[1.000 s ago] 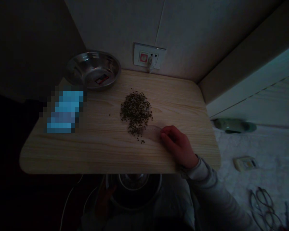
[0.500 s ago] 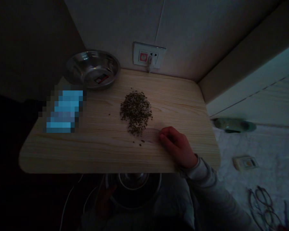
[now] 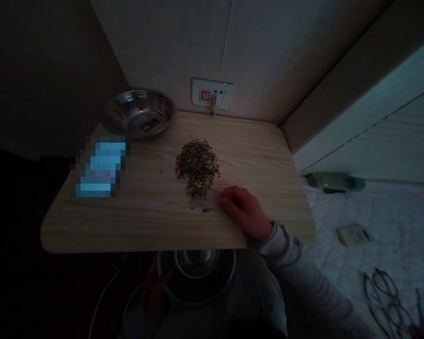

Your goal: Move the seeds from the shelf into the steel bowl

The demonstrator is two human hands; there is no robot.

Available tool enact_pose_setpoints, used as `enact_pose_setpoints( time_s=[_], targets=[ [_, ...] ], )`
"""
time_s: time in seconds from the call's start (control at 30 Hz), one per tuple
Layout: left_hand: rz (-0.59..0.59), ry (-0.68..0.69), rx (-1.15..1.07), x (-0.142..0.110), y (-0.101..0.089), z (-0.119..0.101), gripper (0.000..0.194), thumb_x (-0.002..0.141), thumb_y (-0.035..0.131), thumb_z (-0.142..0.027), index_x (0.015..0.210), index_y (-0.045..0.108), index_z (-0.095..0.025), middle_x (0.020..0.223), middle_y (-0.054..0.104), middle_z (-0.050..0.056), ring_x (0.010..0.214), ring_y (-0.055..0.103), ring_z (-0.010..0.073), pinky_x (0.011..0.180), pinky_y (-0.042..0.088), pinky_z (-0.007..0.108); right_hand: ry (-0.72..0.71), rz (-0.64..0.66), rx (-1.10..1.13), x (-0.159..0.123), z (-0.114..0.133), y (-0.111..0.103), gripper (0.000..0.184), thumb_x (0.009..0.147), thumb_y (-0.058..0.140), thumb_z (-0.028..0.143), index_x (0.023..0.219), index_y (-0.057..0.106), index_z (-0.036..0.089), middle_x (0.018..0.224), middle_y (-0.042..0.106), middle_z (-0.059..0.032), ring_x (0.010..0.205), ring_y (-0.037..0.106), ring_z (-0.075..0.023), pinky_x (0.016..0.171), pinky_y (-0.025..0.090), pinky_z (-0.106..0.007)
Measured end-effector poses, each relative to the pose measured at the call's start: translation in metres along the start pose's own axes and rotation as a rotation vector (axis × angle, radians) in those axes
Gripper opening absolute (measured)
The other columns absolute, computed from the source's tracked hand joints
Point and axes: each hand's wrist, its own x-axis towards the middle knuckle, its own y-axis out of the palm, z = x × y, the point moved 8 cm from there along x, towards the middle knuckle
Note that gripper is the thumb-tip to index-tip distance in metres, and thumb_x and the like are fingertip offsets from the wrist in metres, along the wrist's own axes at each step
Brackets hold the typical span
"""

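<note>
Dark grains point(image 3: 197, 162) lie heaped, a clear strip point(image 3: 214, 196) at their near edge.

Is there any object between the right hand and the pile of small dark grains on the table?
Only the thin see-through piece, which the right hand holds; it reaches toward the near end of the pile. Nothing else visible stands in between.

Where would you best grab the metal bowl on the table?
Probably pinch the metal bowl by its rim, from the front right: it opens upward with its rim raised above the table, while the wall lies close behind.
</note>
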Motion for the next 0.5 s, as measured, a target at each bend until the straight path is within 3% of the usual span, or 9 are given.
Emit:
enact_pose_setpoints(
  time_s=[0.23,0.3,0.37,0.5],
  targets=[
    [0.018,0.154,-0.058,-0.003,-0.006,-0.003,0.025,0.052,0.063,-0.025,0.077,0.062,-0.026,0.096,0.061,0.005,0.118,0.033,0.0283,0.1,0.022,0.04,-0.005,-0.021,0.031,0.003,0.002,0.008,0.014,0.078,0.045,0.028,0.08,0.054,0.017,0.063,0.057,0.001,0.058,0.049,-0.0104,0.06,0.035,-0.024],
    [0.014,0.138,-0.041,-0.002,-0.005,-0.003,0.024,0.053,0.063,-0.027,0.076,0.063,-0.026,0.095,0.061,0.005,0.117,0.035,0.0286,0.099,0.023,0.04,-0.009,-0.011,0.036,0.004,0.002,0.011,0.015,0.078,0.045,0.028,0.08,0.055,0.017,0.061,0.057,0.0018,0.055,0.049,-0.0096,0.06,0.035,-0.024],
    [0.038,0.096,-0.017,-0.002,0.0,-0.003,0.027,0.053,0.062,-0.03,0.08,0.063,-0.026,0.094,0.062,0.005,0.114,0.039,0.0284,0.097,0.027,0.04,-0.023,-0.007,0.044,0.004,0.001,0.012,0.015,0.078,0.045,0.028,0.081,0.055,0.018,0.06,0.057,0.0021,0.053,0.049,-0.0093,0.058,0.035,-0.023],
    [0.123,0.139,-0.068,-0.008,0.013,-0.015,0.027,0.057,0.059,-0.03,0.083,0.063,-0.025,0.092,0.063,0.005,0.108,0.045,0.0266,0.093,0.033,0.038,-0.04,-0.027,0.048,0.003,-0.001,0.014,0.017,0.076,0.046,0.029,0.084,0.057,0.018,0.062,0.059,0.0011,0.056,0.051,-0.01,0.056,0.035,-0.021]
  ],
)
